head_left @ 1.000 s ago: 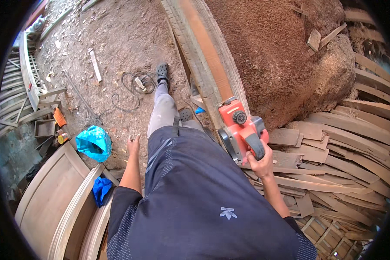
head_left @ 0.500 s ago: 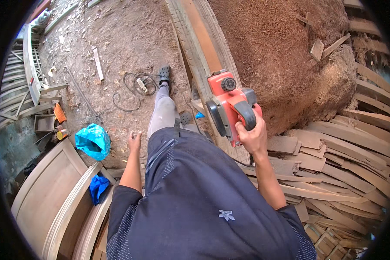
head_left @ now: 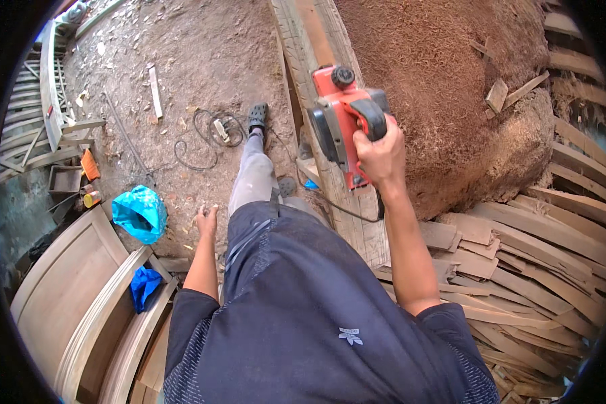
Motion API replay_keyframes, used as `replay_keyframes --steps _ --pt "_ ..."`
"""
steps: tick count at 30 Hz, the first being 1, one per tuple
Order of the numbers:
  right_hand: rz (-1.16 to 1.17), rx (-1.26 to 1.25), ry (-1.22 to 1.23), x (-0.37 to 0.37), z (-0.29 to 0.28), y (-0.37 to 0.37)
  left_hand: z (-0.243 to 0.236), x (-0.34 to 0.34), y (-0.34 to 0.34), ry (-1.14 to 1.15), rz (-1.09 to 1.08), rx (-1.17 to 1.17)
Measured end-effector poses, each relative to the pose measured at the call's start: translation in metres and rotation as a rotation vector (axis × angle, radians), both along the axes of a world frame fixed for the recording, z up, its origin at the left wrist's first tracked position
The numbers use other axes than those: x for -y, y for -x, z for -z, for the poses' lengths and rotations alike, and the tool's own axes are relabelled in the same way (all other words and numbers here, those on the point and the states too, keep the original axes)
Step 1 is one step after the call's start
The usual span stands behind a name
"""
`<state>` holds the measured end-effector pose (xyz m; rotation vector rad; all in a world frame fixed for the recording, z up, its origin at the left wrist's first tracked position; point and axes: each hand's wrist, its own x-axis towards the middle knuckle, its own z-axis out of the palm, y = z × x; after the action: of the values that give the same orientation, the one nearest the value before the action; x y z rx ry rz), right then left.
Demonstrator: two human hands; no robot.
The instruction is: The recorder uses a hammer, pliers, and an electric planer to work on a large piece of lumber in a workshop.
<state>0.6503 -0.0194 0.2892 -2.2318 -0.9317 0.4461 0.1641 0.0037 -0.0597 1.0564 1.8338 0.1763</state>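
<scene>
A red electric hand planer (head_left: pixel 343 121) with a black knob and a dark rear handle is on a long, narrow wooden workpiece (head_left: pixel 314 34). My right hand (head_left: pixel 382 153) wraps round the planer's handle, the arm reaching forward. Under the workpiece runs a thick, rough beam (head_left: pixel 347 209), slanting from the top toward my body. A black power cord trails from the planer's back end. Beside my left thigh hangs my left hand (head_left: pixel 207 221), fingers loosely bent and a little apart, with nothing in it.
A heap of brown shavings (head_left: pixel 411 101) rises right of the beam. Stacked curved boards (head_left: pixel 518 249) lie at lower right. On the left are a turquoise bag (head_left: pixel 140 214), panelled wooden pieces (head_left: pixel 67 276) and a blue cloth (head_left: pixel 143 286). A coiled cord (head_left: pixel 219 131) lies near my foot.
My right hand has pushed the planer forward along the workpiece, away from my body, and the right arm is stretched further. My left hand stays at my side.
</scene>
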Motion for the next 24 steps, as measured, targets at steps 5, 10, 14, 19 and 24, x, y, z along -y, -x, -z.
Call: replay_keyframes --steps 5,10,14,19,24 --pt "-0.007 -0.012 -0.044 -0.061 0.000 -0.014 0.003 0.008 0.009 0.010 -0.011 0.006" --pt "0.023 0.065 -0.138 -0.138 0.014 -0.048 -0.001 0.003 0.010 0.063 0.060 -0.011" --pt "0.077 -0.144 -0.241 -0.103 -0.010 -0.059 -0.012 -0.022 -0.013 0.038 0.031 0.112" --pt "0.189 -0.284 -0.226 0.047 -0.082 -0.018 -0.051 -0.061 -0.098 -0.368 0.494 0.164" --pt "0.553 -0.429 -0.116 0.169 -0.083 0.040 -0.150 -0.048 -0.246 -0.686 1.037 0.436"
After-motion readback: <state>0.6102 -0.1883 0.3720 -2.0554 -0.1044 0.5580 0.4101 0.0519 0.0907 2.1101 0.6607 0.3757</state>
